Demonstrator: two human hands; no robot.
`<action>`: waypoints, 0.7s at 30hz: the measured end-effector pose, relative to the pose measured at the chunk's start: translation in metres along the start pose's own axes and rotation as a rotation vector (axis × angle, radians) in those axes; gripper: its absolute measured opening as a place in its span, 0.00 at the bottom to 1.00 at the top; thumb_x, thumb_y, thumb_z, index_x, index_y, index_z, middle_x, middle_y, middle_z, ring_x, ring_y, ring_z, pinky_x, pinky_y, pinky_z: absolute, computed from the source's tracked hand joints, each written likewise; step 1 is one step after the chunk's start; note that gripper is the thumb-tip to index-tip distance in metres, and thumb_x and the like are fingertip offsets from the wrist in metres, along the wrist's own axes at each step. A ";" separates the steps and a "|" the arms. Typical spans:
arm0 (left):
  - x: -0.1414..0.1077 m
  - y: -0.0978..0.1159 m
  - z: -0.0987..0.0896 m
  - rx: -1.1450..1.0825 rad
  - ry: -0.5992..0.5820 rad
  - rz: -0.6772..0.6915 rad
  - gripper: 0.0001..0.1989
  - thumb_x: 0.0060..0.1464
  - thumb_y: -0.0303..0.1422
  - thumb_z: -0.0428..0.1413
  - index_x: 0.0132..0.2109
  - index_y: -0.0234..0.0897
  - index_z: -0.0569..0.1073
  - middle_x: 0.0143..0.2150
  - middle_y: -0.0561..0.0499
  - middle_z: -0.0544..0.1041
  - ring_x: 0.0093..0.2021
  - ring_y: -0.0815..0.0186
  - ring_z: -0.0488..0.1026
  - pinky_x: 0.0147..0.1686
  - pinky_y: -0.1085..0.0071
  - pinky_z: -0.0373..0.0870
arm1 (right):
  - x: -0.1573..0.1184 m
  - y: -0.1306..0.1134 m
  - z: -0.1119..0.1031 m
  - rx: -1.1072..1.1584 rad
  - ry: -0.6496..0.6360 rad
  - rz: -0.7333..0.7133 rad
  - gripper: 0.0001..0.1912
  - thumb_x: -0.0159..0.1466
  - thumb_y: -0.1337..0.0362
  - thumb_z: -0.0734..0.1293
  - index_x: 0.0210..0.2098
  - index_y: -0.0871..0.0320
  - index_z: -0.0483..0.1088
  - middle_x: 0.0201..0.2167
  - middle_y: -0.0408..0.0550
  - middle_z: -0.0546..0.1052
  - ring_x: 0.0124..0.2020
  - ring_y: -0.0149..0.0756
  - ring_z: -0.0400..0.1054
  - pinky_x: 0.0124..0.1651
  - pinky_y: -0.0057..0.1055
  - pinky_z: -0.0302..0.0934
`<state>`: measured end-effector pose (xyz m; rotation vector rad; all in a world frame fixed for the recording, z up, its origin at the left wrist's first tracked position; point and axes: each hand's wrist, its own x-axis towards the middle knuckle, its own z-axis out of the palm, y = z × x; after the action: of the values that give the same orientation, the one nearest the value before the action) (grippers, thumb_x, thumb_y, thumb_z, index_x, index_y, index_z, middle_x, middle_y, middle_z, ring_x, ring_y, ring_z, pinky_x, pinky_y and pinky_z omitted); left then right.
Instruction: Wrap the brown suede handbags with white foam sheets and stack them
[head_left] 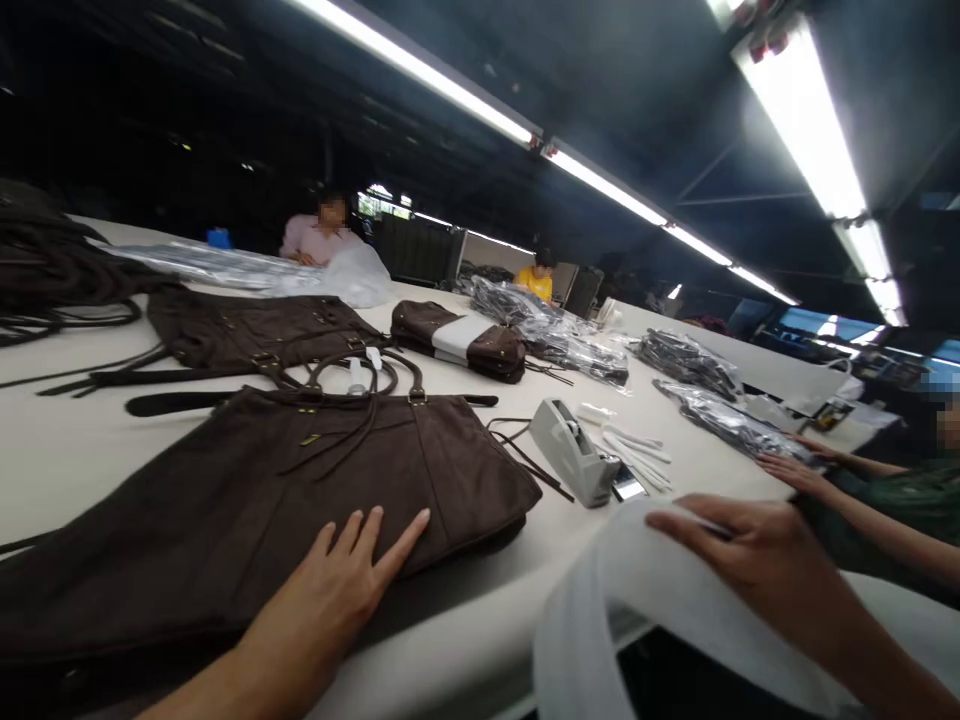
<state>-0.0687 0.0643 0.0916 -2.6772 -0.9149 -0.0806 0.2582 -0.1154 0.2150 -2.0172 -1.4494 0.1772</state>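
Note:
A dark brown handbag (352, 480) lies flat in front of me, its handles toward the far side. My left hand (337, 580) rests on it with the fingers spread. At the right, my right hand (757, 560) is closed on the edge of a long white sheet (592, 600), which looks like foam or paper and curves down past the table's front edge. Just beyond the bag stands a grey tape dispenser (574, 455). White strips (637, 450) and a phone (628, 485) lie beside it.
Another brown bag (262, 330) and a folded bag with a white band (457, 340) lie farther back. Plastic-wrapped bags (540, 325) line the table (480, 400). A co-worker's hands (802, 470) touch a wrapped bag at the right; other people sit across the table.

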 end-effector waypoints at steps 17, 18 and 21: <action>-0.024 -0.046 0.051 0.222 0.533 0.061 0.30 0.58 0.17 0.40 0.65 0.38 0.63 0.54 0.42 0.76 0.52 0.58 0.76 0.52 0.63 0.72 | 0.010 0.020 0.112 0.620 -0.557 0.374 0.30 0.56 0.37 0.67 0.22 0.60 0.65 0.18 0.39 0.63 0.20 0.24 0.54 0.24 0.23 0.50; -0.021 -0.054 0.044 0.166 0.521 0.052 0.29 0.57 0.16 0.39 0.62 0.34 0.67 0.54 0.42 0.77 0.52 0.60 0.76 0.52 0.66 0.72 | 0.004 0.031 0.113 0.514 -0.591 0.343 0.32 0.55 0.36 0.67 0.18 0.59 0.59 0.16 0.38 0.56 0.18 0.23 0.47 0.22 0.23 0.43; -0.002 -0.089 -0.002 -0.027 0.410 -0.167 0.25 0.59 0.22 0.39 0.58 0.30 0.70 0.52 0.40 0.78 0.48 0.60 0.77 0.48 0.67 0.73 | -0.017 0.042 0.114 0.357 -0.801 0.237 0.33 0.53 0.44 0.71 0.13 0.58 0.49 0.13 0.36 0.46 0.17 0.21 0.37 0.20 0.26 0.32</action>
<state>-0.1244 0.1290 0.1174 -2.4622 -0.9974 -0.6559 0.2337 -0.0910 0.0969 -1.8778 -1.4542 1.3685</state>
